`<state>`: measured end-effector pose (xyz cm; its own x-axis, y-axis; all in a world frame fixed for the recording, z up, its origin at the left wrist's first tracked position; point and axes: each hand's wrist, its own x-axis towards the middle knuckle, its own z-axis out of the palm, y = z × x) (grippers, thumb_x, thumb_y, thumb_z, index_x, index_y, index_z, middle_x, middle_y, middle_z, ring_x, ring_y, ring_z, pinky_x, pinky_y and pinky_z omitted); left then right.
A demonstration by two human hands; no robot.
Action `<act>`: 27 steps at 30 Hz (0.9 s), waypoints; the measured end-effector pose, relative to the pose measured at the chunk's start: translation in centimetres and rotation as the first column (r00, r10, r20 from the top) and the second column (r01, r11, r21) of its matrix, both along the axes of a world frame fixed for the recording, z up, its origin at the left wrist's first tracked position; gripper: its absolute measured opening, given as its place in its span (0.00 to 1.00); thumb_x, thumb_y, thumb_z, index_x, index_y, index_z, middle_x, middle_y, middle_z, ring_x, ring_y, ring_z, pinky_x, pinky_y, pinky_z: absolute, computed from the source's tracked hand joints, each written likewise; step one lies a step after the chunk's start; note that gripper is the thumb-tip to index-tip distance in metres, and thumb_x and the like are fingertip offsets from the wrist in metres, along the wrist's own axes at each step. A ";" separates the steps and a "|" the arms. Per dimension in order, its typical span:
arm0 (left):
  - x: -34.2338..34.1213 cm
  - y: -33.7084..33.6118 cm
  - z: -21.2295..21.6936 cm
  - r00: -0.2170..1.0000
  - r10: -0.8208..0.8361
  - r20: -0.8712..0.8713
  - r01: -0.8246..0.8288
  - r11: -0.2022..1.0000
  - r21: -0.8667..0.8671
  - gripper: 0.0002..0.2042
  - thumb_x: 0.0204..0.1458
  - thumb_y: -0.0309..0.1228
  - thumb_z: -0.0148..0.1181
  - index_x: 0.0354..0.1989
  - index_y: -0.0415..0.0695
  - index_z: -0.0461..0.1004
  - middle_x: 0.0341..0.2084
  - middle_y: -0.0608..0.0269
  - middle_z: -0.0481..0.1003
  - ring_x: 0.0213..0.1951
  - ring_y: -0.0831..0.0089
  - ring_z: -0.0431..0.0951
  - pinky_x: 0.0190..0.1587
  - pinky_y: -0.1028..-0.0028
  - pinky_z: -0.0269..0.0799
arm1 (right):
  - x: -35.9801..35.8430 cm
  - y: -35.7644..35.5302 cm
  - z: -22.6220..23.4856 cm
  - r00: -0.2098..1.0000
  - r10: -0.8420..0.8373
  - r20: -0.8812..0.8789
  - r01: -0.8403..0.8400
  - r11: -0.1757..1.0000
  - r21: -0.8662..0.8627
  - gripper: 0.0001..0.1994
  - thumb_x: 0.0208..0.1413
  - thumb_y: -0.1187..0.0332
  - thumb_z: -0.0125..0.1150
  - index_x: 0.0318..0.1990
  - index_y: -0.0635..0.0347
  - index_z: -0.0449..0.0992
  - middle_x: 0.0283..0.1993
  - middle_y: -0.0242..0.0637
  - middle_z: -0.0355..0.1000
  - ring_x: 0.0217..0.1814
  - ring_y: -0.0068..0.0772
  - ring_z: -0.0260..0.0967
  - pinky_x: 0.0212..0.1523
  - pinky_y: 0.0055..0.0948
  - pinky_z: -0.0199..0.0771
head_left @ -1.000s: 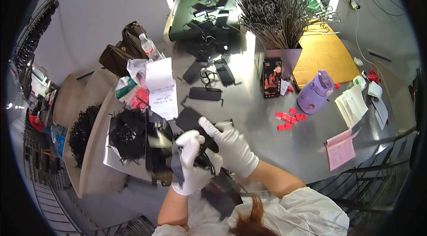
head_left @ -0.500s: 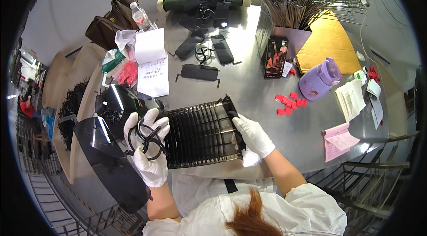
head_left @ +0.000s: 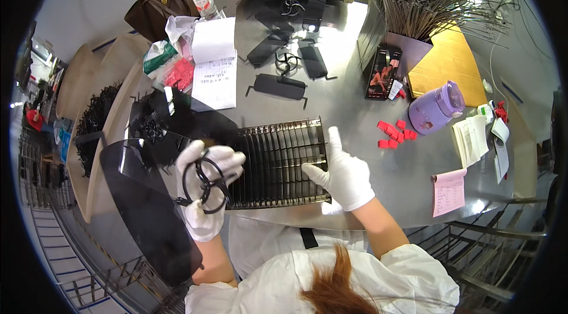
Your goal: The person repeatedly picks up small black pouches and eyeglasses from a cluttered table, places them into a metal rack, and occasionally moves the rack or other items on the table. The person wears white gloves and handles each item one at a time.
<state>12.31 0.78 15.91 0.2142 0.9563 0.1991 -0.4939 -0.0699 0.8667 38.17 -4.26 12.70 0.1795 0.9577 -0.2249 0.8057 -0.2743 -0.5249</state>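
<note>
Black ring parts (head_left: 204, 181) sit gripped in the left hand (head_left: 204, 187), at the near-left end of a ribbed black tray (head_left: 278, 160) on the desk (head_left: 355, 107). Behind stand a dark printed box (head_left: 381, 72), red tags (head_left: 395, 134) and a pink notepad (head_left: 448, 191). The right hand (head_left: 343, 175) lies open on the tray's right edge, forefinger raised.

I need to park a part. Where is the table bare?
Bare steel lies between the slotted black tray and the red blocks, and between those blocks and the pink notepad. The far end, by the dark flat parts, is crowded.
</note>
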 end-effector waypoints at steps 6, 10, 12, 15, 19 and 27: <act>4.5 -1.0 -0.2 0.804 -0.592 0.047 0.581 0.801 0.143 0.22 0.61 0.46 0.58 0.49 0.38 0.66 0.29 0.37 0.76 0.29 0.55 0.79 0.29 0.64 0.77 | -0.5 -0.5 2.9 0.823 0.467 -0.324 -0.057 0.635 0.771 0.52 0.35 0.64 0.79 0.70 0.68 0.57 0.46 0.49 0.73 0.41 0.46 0.74 0.41 0.41 0.76; 8.4 -4.4 -0.4 0.917 -0.376 0.135 0.398 0.889 -0.227 0.24 0.51 0.13 0.57 0.52 0.46 0.56 0.36 0.45 0.73 0.34 0.55 0.81 0.41 0.57 0.82 | -0.1 -0.6 2.5 0.890 0.418 0.184 -0.383 0.464 0.799 0.50 0.39 0.69 0.72 0.72 0.70 0.51 0.36 0.45 0.69 0.35 0.46 0.70 0.34 0.42 0.73; 8.2 -4.8 -0.1 0.731 -0.445 0.517 0.630 0.731 -0.263 0.23 0.48 0.14 0.59 0.51 0.45 0.60 0.36 0.50 0.73 0.33 0.63 0.79 0.34 0.67 0.77 | 0.8 -1.0 2.3 0.968 0.241 0.065 -0.211 0.649 0.731 0.47 0.42 0.71 0.68 0.72 0.68 0.53 0.34 0.45 0.68 0.34 0.44 0.71 0.35 0.37 0.73; 5.7 -2.0 -0.2 0.574 -0.763 0.297 0.813 0.573 -0.100 0.38 0.33 0.57 0.70 0.42 0.31 0.72 0.30 0.52 0.74 0.27 0.72 0.73 0.27 0.76 0.66 | 2.6 -1.9 1.5 0.697 0.488 -0.525 -0.139 0.810 0.570 0.38 0.51 0.69 0.66 0.70 0.68 0.61 0.38 0.46 0.75 0.38 0.30 0.76 0.43 0.29 0.75; 3.0 0.2 -0.7 0.546 -0.706 0.451 0.777 0.628 0.043 0.45 0.45 0.69 0.59 0.42 0.26 0.73 0.21 0.52 0.73 0.15 0.72 0.67 0.17 0.72 0.66 | 4.7 -1.9 -1.4 0.749 0.065 -0.659 0.089 0.976 0.198 0.10 0.65 0.74 0.45 0.43 0.68 0.74 0.29 0.35 0.75 0.29 0.21 0.70 0.34 0.21 0.71; 4.0 -1.2 -0.7 0.921 -0.386 0.059 0.389 0.896 -0.215 0.51 0.46 0.78 0.45 0.40 0.27 0.68 0.14 0.55 0.67 0.08 0.69 0.64 0.09 0.71 0.61 | 3.3 -0.9 -6.2 0.820 0.001 -0.572 0.064 0.993 0.094 0.32 0.68 0.52 0.53 0.70 0.67 0.60 0.34 0.58 0.76 0.38 0.60 0.75 0.43 0.43 0.75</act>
<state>16.32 -0.42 15.21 0.5751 0.8181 0.0013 -0.4563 0.3194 0.8306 41.47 -5.20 6.51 0.0809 0.9774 -0.1954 0.3450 -0.2114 -0.9145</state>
